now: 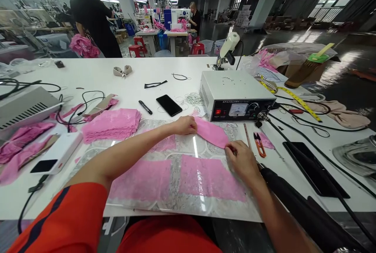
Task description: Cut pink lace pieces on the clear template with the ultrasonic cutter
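Note:
A strip of pink fabric is stretched between my hands above a clear sheet on the table. My left hand pinches its upper left end with closed fingers. At the lower right end, my right hand has its thumb and fingers closed on the same piece. Under the clear sheet, which has grey smudges, lie flat pink fabric pieces. Left of the sheet is a stack of pink fabric. Orange-handled thread snips lie beside my right hand. A black sleeve-like tube runs by my right wrist.
A grey control box with a dial and red switch stands behind my hands. A phone and a marker lie left of it. At right are a yellow tape measure, black cables and a dark tablet. Two people are beyond the table.

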Action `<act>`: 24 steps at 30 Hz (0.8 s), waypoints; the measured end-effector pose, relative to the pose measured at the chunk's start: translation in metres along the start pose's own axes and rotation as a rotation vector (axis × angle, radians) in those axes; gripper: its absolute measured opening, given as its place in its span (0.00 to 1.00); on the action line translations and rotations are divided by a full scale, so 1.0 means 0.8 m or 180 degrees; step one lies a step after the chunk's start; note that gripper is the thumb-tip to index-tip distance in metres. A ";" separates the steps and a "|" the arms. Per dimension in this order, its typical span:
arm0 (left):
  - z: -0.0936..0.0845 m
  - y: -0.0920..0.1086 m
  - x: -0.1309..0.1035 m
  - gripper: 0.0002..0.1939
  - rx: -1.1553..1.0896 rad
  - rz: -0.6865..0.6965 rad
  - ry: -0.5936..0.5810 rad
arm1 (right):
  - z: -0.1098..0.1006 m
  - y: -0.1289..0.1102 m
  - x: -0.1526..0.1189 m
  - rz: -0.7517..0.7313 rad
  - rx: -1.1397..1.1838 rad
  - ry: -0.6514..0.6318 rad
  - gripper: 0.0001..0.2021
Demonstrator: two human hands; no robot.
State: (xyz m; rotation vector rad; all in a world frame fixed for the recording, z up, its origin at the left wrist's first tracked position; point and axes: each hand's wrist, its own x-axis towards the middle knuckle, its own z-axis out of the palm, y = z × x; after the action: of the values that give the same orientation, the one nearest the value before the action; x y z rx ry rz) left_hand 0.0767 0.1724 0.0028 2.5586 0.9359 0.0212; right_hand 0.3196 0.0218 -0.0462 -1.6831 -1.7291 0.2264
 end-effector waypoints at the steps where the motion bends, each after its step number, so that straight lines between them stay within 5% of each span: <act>1: -0.001 -0.003 0.002 0.17 -0.0070 0.0011 -0.0025 | 0.001 0.002 0.001 -0.0005 0.0014 0.0024 0.11; 14: -0.005 -0.014 0.010 0.15 -0.0594 -0.0175 -0.0174 | 0.005 0.010 0.005 0.0025 -0.0011 0.0181 0.11; 24: -0.034 0.014 0.001 0.08 -0.0275 -0.0029 0.0254 | -0.001 -0.029 0.006 -0.0345 -0.0536 0.0241 0.15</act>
State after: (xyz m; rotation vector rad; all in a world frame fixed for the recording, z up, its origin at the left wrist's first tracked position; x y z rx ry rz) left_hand 0.0803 0.1754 0.0319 2.4897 0.9550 0.1586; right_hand 0.3017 0.0224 -0.0304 -1.6864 -1.8183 -0.0334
